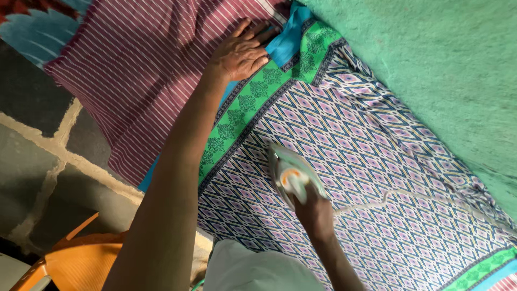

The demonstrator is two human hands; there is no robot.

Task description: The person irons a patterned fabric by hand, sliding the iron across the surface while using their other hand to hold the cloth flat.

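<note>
Matt printed cotton cloth (350,161) lies under a glossy plastic iron (291,175); beyond it, fuzzy green blanket (441,64); striped woven cloth (145,64); rough stone floor (37,161).

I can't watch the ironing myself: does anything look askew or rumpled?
Mostly tidy. The patterned cloth is rumpled along its far edge by the green blanket, and the iron's cord trails across it.

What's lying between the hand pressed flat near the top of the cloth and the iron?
In the head view, between the left hand and the iron lies only patterned cloth: its green leaf-print border, then diamond print.
</note>
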